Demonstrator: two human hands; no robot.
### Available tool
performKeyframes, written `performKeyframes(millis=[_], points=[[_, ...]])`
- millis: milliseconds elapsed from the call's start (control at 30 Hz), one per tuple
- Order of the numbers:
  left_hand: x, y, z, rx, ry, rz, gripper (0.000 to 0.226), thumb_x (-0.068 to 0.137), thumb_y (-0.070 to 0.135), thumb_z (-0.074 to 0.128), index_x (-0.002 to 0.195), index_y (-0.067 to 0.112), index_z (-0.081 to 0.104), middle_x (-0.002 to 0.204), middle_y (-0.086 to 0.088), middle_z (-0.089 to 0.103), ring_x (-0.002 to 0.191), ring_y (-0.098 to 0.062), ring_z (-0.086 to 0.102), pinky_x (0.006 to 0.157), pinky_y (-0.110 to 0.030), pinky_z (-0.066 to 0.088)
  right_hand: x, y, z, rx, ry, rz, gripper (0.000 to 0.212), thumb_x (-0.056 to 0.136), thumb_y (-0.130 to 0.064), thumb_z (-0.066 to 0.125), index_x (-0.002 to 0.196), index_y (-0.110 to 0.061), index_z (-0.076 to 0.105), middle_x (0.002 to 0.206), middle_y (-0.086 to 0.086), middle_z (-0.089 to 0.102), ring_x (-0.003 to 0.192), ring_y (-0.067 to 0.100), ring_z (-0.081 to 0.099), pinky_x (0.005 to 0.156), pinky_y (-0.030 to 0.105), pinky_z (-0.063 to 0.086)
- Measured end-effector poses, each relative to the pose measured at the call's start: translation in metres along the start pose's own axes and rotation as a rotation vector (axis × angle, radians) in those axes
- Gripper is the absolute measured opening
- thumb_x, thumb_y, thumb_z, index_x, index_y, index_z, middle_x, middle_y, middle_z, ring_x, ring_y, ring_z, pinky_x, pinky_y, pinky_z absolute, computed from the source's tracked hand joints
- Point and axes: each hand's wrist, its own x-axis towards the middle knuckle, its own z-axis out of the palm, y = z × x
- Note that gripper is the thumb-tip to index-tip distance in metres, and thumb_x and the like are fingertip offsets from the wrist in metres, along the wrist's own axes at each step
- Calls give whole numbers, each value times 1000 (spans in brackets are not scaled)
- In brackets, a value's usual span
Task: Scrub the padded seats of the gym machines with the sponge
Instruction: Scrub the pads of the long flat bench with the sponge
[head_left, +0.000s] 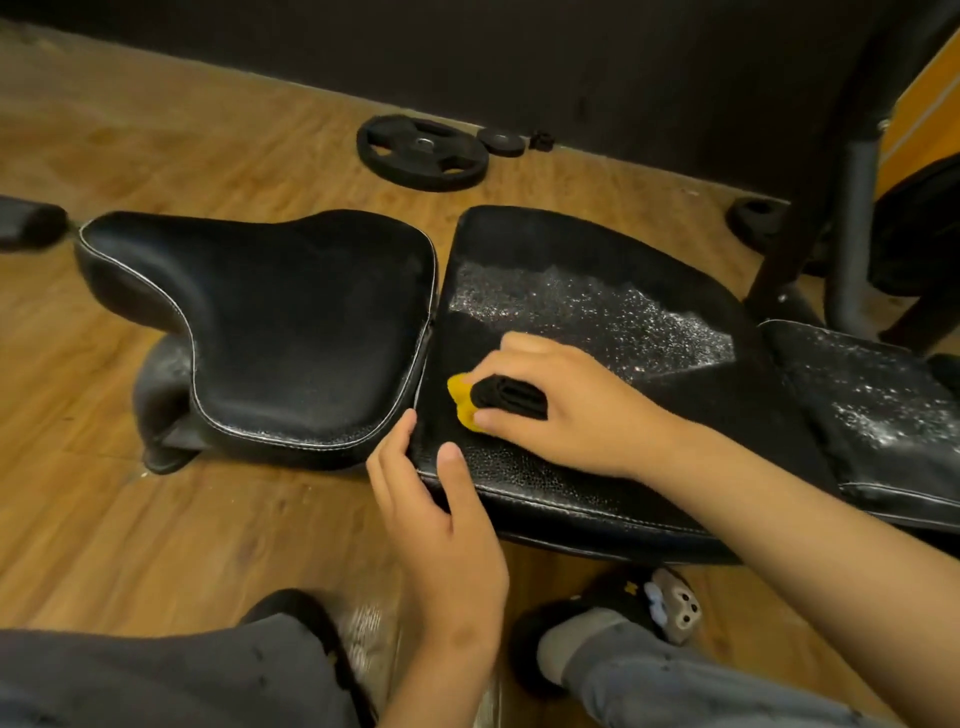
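Observation:
My right hand (566, 402) grips a yellow sponge with a black scouring side (475, 402) and presses it on the near left part of the middle black padded seat (597, 312). White foam speckles cover the far half of that pad. My left hand (441, 499) holds the pad's near left corner, thumb on top and fingers wrapped round the edge. To the left lies a saddle-shaped black seat pad (270, 322) with white stitching. At the right, a third black pad (872, 400) carries foam spots.
The bench stands on a wooden floor (130, 519). A large black weight plate (422, 151) and a small one (501, 141) lie by the dark back wall. A metal post and frame (852, 223) rise at the right. My legs and slippered foot (639, 618) are below.

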Motion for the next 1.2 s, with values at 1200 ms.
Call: performKeyframes(millis=[1200], points=[[5,-3,3,-28,53,34,35,87,40,43,122,38,47,125,27,47,120,7,45,96,-4,31,118,72,-26,-145,139,232,28,91,-30,64,116,-19,62,105,1,56,99,18,53,81,26,35]])
